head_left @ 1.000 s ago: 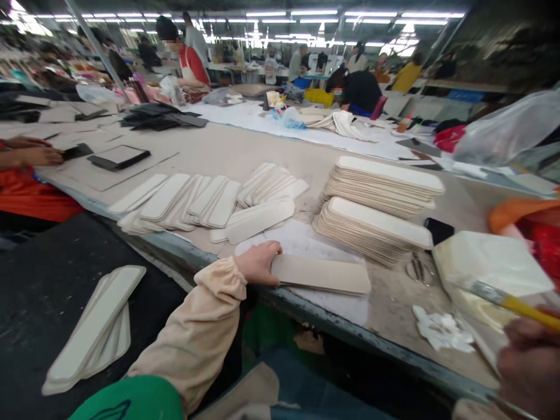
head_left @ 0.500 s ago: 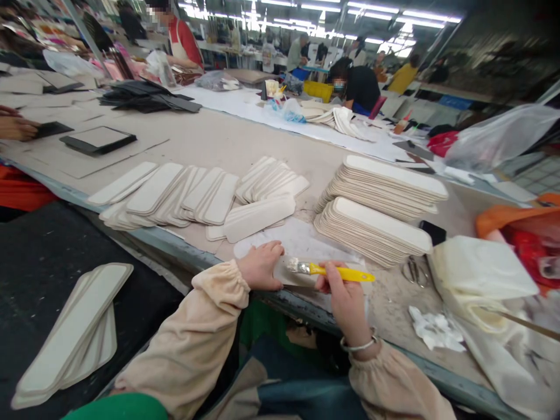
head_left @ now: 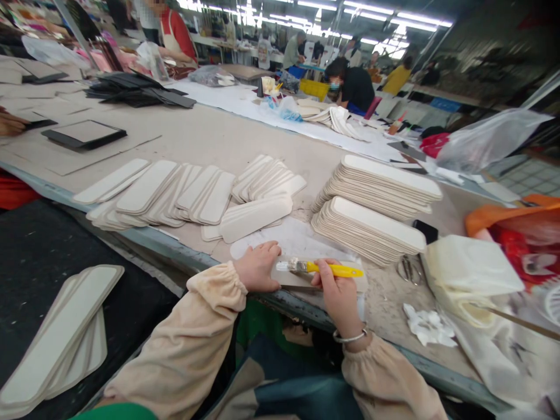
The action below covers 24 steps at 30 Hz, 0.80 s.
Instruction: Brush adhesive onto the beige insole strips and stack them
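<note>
A flat beige board piece lies at the near edge of the long work table. My left hand presses on its left end, fingers curled over it. My right hand is closed around a yellow-handled brush, whose bristles rest on the piece near its left end. Under the piece is a white sheet. Two tall stacks of the same pieces stand just behind, to the right. Fanned rows of pieces lie behind, to the left.
Scissors, a black phone, a crumpled white scrap and a cream container lie right. More pieces rest on a dark surface lower left. Another person's hand is far left; other people work behind.
My right hand came in from the lower right with the brush and laid its bristles on the piece; since then they slid slightly left. My left hand stayed on the piece.
</note>
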Tool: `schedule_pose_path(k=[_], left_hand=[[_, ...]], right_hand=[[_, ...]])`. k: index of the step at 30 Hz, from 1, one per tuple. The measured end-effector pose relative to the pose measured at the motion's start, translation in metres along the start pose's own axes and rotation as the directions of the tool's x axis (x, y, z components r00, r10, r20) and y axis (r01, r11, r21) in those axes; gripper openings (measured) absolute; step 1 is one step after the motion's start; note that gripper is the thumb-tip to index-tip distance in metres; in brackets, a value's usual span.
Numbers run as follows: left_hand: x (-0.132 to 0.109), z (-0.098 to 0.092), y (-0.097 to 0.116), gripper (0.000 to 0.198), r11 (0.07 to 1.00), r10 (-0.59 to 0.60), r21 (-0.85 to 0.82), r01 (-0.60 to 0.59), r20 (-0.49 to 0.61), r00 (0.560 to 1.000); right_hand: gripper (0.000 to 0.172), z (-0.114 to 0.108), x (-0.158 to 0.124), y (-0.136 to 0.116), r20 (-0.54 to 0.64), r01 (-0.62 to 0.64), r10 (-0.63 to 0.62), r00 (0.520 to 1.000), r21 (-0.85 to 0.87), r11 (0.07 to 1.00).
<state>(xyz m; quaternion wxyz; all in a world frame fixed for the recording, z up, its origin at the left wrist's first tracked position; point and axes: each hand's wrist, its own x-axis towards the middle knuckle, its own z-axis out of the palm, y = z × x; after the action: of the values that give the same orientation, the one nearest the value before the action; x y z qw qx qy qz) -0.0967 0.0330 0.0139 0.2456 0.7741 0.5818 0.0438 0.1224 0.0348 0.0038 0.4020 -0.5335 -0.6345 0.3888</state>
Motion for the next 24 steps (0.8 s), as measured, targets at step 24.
schedule_pose_path(k=[24], left_hand=[[0.001, -0.003, 0.002, 0.061, 1.0, 0.023, 0.021, -0.023, -0.013, 1.0]], right_hand=[[0.051, -0.088, 0.003, 0.015, -0.335, -0.031, -0.05, 0.941, -0.233, 0.972]])
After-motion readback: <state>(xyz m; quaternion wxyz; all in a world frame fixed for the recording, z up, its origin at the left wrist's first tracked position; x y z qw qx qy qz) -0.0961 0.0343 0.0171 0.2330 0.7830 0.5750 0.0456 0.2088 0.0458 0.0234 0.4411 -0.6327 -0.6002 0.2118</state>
